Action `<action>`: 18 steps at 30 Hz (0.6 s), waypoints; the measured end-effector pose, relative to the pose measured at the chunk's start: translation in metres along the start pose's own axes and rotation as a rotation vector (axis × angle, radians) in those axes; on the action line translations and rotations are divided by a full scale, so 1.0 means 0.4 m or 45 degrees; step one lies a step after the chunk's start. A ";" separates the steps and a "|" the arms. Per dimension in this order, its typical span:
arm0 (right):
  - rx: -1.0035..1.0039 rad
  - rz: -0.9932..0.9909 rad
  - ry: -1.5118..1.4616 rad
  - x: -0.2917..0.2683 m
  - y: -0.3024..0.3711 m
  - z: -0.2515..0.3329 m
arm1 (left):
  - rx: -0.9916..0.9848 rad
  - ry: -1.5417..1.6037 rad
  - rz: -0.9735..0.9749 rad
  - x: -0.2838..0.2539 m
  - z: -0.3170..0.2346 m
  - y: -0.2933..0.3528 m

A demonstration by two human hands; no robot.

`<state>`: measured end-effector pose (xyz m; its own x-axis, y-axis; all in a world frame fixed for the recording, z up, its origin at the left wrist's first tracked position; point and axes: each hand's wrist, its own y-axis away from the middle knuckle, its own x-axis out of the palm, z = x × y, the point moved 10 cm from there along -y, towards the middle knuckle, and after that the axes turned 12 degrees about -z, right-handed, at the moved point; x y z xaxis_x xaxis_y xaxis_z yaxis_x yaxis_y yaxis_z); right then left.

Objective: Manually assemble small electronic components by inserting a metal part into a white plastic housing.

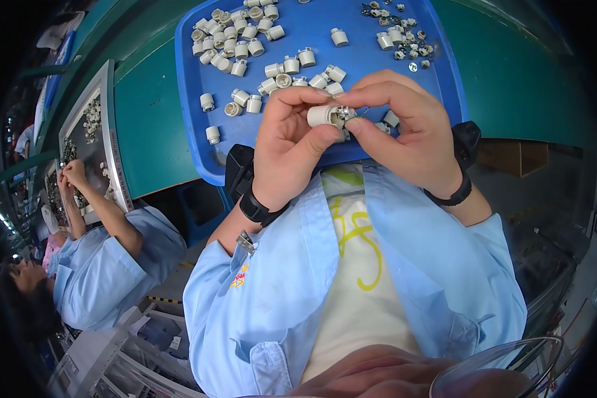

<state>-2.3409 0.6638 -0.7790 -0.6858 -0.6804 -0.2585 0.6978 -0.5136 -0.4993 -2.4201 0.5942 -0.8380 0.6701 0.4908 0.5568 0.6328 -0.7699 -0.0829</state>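
Above the near part of a blue tray point(378, 61), my two hands meet. Between thumb and fingers, my left hand point(284, 142) grips a white ceramic lamp socket point(319, 117), its open end turned to the right. A small silvery metal insert point(344, 113) is pinched by my right hand point(408, 126) at that opening. Fingertips partly hide it, and I cannot tell how far it sits inside. Many similar white sockets point(229, 41) lie loose in the tray, some just beyond my fingers. Small metal-and-white inserts point(414, 48) are heaped at the tray's far right.
The tray stands on a green table point(149, 123). To the left, a co-worker in a blue shirt point(109, 272) handles small parts over a grey-edged tray point(116, 156). A brown cardboard box point(517, 157) is below the table's right edge.
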 end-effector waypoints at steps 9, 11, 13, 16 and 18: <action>-0.029 -0.004 0.073 -0.001 0.015 -0.013 | 0.184 -0.085 0.132 -0.019 -0.004 0.001; -0.030 0.019 0.069 0.005 0.017 -0.022 | 0.071 -0.107 0.057 -0.026 0.006 0.002; -0.030 0.017 0.056 0.003 0.018 -0.029 | 0.014 -0.118 0.018 -0.034 0.011 0.003; -0.033 0.014 0.031 0.003 0.019 -0.032 | -0.130 -0.215 0.011 -0.047 0.034 0.006; -0.074 0.014 0.063 0.007 0.020 -0.023 | -0.129 -0.203 -0.007 -0.046 0.029 0.009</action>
<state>-2.3393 0.6626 -0.7913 -0.6884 -0.6584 -0.3043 0.6932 -0.4737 -0.5432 -2.4256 0.5873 -0.8580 0.7248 0.5477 0.4180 0.5999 -0.8000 0.0079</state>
